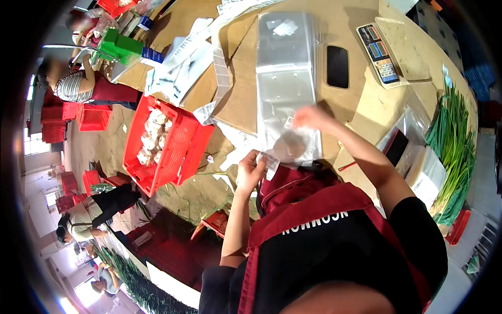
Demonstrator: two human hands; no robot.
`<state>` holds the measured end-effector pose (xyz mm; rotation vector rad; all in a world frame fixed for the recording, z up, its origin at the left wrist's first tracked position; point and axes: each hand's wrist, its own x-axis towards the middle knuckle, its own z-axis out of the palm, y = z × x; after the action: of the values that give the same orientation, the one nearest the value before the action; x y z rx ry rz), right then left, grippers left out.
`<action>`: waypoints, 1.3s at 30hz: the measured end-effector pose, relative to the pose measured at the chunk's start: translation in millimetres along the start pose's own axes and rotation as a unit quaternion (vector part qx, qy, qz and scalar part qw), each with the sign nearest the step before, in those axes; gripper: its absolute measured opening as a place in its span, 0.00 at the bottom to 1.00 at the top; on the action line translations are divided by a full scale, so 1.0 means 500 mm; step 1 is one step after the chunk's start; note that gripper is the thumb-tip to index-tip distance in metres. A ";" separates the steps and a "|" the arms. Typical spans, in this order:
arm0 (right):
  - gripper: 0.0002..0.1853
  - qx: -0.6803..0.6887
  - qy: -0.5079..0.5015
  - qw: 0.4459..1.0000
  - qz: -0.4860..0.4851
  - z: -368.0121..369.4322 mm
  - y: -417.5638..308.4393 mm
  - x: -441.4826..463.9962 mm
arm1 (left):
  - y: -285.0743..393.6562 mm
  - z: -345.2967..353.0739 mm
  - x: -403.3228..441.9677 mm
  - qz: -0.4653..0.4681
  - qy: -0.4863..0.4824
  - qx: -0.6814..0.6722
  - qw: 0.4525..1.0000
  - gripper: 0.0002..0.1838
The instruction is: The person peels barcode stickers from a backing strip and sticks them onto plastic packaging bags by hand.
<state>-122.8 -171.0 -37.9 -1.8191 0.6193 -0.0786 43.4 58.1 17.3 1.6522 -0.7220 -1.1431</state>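
A stack of clear plastic bags [285, 94] lies on the table in front of me, and several small white labels [285, 27] rest on its far end. My left hand [250, 171] is at the stack's near left corner, thumb and fingers pinched on a short strip of printed labels [272, 165]. Over the right side of the bags, my right hand [314, 118] is slightly blurred, fingers closed together. A small white label [289, 122] shows at its fingertips. A rounded shadow or dark patch on the bags lies between both hands.
Long label strips [222, 76] trail across the left. A black phone [338, 67] and a keypad device with displays [379, 55] lie right. Green leafy stalks [454, 141] edge the table. A red crate [194, 141] holds bagged white produce [155, 131]. Several people work at left.
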 end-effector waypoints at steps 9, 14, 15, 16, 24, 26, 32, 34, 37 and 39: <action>0.07 -0.027 0.370 0.891 -0.260 -0.052 -0.094 -0.030 | -0.018 0.035 0.019 0.017 -0.090 -0.086 0.992 0.09; 0.09 0.052 -0.086 0.995 0.001 0.114 -0.067 -0.065 | 0.014 0.048 0.035 0.030 -0.129 0.027 0.991 0.06; 0.09 0.166 -0.070 0.984 0.001 0.127 -0.066 -0.065 | 0.013 0.042 0.035 0.016 -0.122 0.025 0.992 0.04; 0.09 0.277 -0.053 0.959 0.003 0.138 -0.065 -0.068 | 0.011 0.037 0.033 0.000 -0.114 0.022 0.993 0.03; 0.12 -0.033 -0.061 0.996 0.060 0.081 -0.071 -0.001 | -0.026 0.005 0.032 -0.012 -0.038 0.162 0.986 0.11; 0.21 -0.400 0.131 0.907 -0.015 0.092 -0.013 0.005 | -0.027 -0.006 0.021 -0.024 -0.040 0.195 0.980 0.10; 0.30 -0.415 0.096 0.901 -0.087 0.077 -0.025 -0.054 | -0.065 -0.019 0.019 -0.007 -0.015 0.040 0.999 0.07; 0.16 -0.356 0.068 0.899 -0.244 0.089 0.002 -0.081 | -0.039 -0.010 0.017 -0.011 -0.044 0.007 0.999 0.05; 0.10 -0.347 -0.035 0.937 -0.012 0.086 -0.008 -0.053 | 0.011 0.018 0.017 -0.016 -0.073 -0.070 0.995 0.04; 0.07 -0.341 -0.018 0.939 -0.027 0.086 0.002 -0.048 | 0.017 0.014 0.016 -0.021 -0.086 -0.090 0.992 0.02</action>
<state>-128.9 -123.2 -47.6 -2.5023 0.6140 0.1541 40.4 45.3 21.8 1.4365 -0.6721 -1.3527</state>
